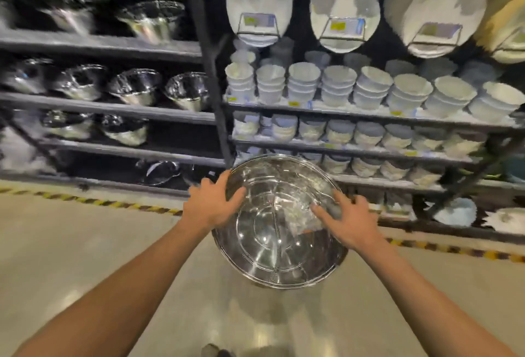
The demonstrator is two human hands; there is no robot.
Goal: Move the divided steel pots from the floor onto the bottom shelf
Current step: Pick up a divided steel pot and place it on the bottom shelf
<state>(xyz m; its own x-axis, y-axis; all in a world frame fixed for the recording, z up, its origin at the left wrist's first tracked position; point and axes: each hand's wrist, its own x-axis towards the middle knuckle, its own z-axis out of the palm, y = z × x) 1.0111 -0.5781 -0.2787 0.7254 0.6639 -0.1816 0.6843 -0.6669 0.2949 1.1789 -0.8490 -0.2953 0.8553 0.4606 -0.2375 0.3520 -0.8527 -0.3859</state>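
The round, shiny divided steel pot (279, 223) is held above the floor between both hands; left hand (211, 204) and right hand (348, 221) grip opposite rims, fingers spread; the bottom shelf (113, 183) lies ahead-left.

Motion blur smears the steel bowls (136, 86) on the left shelves (108, 106). The price tags (338, 26) are unreadable. The left hand (211, 204) and right hand (345, 219) hide parts of the pot (272, 243) rim. The plate (508, 10) is cut off at the right edge.
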